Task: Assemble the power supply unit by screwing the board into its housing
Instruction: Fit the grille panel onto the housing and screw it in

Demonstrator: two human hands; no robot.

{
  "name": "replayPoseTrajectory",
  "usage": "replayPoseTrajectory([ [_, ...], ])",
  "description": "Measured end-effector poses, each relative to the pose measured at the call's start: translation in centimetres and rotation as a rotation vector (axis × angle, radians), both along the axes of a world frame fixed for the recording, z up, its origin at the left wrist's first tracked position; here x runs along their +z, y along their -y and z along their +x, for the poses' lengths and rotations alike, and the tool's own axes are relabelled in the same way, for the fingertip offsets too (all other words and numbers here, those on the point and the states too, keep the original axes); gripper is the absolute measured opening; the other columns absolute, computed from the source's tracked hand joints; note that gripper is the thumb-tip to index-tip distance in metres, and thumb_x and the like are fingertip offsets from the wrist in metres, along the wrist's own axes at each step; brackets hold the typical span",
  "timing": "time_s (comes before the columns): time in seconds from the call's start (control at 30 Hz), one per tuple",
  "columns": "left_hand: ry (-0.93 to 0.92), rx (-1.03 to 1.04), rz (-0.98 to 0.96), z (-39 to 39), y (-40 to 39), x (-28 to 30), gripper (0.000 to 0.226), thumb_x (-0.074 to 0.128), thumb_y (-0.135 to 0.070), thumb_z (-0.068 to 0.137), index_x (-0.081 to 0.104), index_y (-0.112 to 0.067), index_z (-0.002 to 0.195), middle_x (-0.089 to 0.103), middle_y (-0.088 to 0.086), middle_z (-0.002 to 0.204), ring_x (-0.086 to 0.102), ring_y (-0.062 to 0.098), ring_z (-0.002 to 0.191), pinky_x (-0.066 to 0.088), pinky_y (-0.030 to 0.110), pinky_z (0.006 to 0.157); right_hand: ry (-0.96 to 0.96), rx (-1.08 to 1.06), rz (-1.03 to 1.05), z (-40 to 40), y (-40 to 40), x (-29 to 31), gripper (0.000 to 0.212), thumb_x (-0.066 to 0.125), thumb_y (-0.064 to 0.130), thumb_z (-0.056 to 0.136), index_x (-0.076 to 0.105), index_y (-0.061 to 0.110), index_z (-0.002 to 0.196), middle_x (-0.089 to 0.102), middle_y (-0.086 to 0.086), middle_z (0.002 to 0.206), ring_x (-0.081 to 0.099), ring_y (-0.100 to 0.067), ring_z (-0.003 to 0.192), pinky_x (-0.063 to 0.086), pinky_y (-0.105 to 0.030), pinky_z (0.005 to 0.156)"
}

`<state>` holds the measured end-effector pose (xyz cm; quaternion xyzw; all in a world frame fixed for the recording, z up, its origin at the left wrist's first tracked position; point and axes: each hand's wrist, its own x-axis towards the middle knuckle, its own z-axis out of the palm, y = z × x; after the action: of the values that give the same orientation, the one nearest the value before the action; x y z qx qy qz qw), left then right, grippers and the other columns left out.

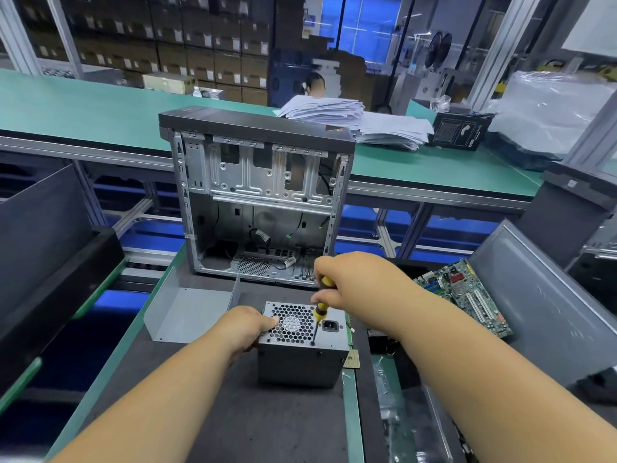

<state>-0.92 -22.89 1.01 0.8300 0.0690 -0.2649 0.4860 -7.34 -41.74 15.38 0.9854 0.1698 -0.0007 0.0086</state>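
A grey power supply unit (300, 359) stands on the dark mat, its honeycomb fan grille and power socket facing up. My left hand (245, 327) grips its upper left edge, thumb on the grille. My right hand (344, 279) holds a yellow-and-black screwdriver (320, 309) upright. The tip sits on a screw near the front edge of the top face, between grille and socket. The board inside the housing is hidden.
An open computer case (260, 202) stands behind the unit. A bent grey metal cover (190, 312) lies to the left. A green motherboard (467, 292) lies at the right beside a grey panel (547, 305). Paper stacks (354, 118) sit on the far green bench.
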Motion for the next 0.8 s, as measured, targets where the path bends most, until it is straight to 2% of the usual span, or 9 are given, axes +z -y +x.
replayPoseTrajectory([
  [0.1, 0.002, -0.006, 0.001, 0.0, 0.1, 0.1, 0.034, 0.069, -0.027, 0.088, 0.05, -0.013, 0.064, 0.048, 0.004, 0.06, 0.042, 0.022, 0.063, 0.032, 0.03, 0.068, 0.096, -0.044, -0.108, 0.5, -0.4, -0.4, 0.036, 0.046, 0.054, 0.097, 0.038, 0.021, 0.085, 0.039, 0.005, 0.062, 0.038, -0.016, 0.056, 0.023, -0.028, 0.046],
  [0.23, 0.004, -0.023, -0.003, 0.0, 0.2, 0.2, 0.031, 0.067, -0.027, 0.091, 0.051, -0.01, 0.07, 0.048, 0.009, 0.068, 0.043, 0.024, 0.071, 0.032, 0.031, 0.071, 0.213, -0.246, -0.188, 0.8, -0.9, -1.8, 0.055, 0.028, 0.058, 0.1, 0.041, 0.02, 0.062, 0.041, 0.004, 0.055, 0.036, -0.016, 0.047, 0.023, -0.022, 0.045],
  [0.3, 0.01, -0.028, -0.008, 0.0, 0.2, 0.2, 0.032, 0.066, -0.027, 0.091, 0.048, -0.009, 0.071, 0.046, 0.011, 0.069, 0.041, 0.024, 0.071, 0.031, 0.031, 0.071, 0.209, -0.328, -0.197, 0.7, -0.8, -1.9, 0.061, 0.022, 0.061, 0.1, 0.043, 0.02, 0.06, 0.043, 0.004, 0.055, 0.038, -0.017, 0.047, 0.024, -0.022, 0.045],
  [0.37, 0.011, -0.038, 0.003, 0.1, 0.3, 0.2, 0.032, 0.065, -0.028, 0.092, 0.048, -0.009, 0.073, 0.046, 0.013, 0.073, 0.041, 0.024, 0.073, 0.031, 0.031, 0.071, 0.147, -0.306, -0.115, 0.4, -0.4, -1.6, 0.052, 0.025, 0.057, 0.101, 0.043, 0.02, 0.068, 0.046, 0.004, 0.061, 0.041, -0.015, 0.053, 0.025, -0.025, 0.047],
  [0.47, 0.013, -0.045, 0.018, 0.2, 0.3, 0.1, 0.033, 0.065, -0.029, 0.092, 0.048, -0.009, 0.073, 0.047, 0.012, 0.073, 0.042, 0.025, 0.073, 0.032, 0.031, 0.071, -0.039, -0.115, 0.139, -0.1, -0.1, -0.8, 0.016, 0.04, 0.034, 0.097, 0.042, 0.021, 0.087, 0.051, 0.002, 0.079, 0.049, -0.018, 0.068, 0.034, -0.033, 0.053],
  [0.53, 0.021, -0.045, 0.014, 0.3, 0.1, 0.0, 0.032, 0.066, -0.03, 0.091, 0.05, -0.009, 0.073, 0.047, 0.01, 0.069, 0.042, 0.024, 0.07, 0.033, 0.031, 0.07, -0.097, 0.001, 0.186, -0.2, -0.2, -0.3, 0.008, 0.048, 0.028, 0.096, 0.044, 0.022, 0.092, 0.053, 0.002, 0.087, 0.052, -0.021, 0.077, 0.042, -0.035, 0.061],
  [0.6, 0.029, -0.041, 0.012, 0.3, 0.0, -0.2, 0.029, 0.067, -0.031, 0.09, 0.053, -0.009, 0.076, 0.049, 0.009, 0.069, 0.044, 0.023, 0.068, 0.034, 0.03, 0.069, -0.083, 0.014, 0.105, 0.1, -0.4, 0.1, 0.021, 0.054, 0.04, 0.096, 0.044, 0.023, 0.09, 0.052, 0.003, 0.081, 0.05, -0.019, 0.073, 0.039, -0.032, 0.057],
  [0.67, 0.035, -0.03, 0.001, 0.4, 0.0, -0.4, 0.029, 0.068, -0.029, 0.089, 0.053, -0.01, 0.073, 0.05, 0.008, 0.067, 0.043, 0.023, 0.064, 0.033, 0.029, 0.065, -0.025, -0.047, -0.024, 0.4, -0.5, 0.3, 0.031, 0.052, 0.049, 0.096, 0.043, 0.022, 0.086, 0.045, 0.005, 0.07, 0.042, -0.013, 0.062, 0.03, -0.029, 0.049],
  [0.8, 0.028, -0.019, -0.012, 0.6, -0.2, -1.0, 0.033, 0.069, -0.028, 0.087, 0.048, -0.013, 0.066, 0.047, 0.005, 0.06, 0.04, 0.021, 0.058, 0.033, 0.029, 0.063, 0.138, -0.212, -0.212, 0.9, -1.0, -1.1, 0.045, 0.033, 0.041, 0.103, 0.043, 0.019, 0.065, 0.042, 0.003, 0.06, 0.036, -0.016, 0.051, 0.025, -0.024, 0.046],
])
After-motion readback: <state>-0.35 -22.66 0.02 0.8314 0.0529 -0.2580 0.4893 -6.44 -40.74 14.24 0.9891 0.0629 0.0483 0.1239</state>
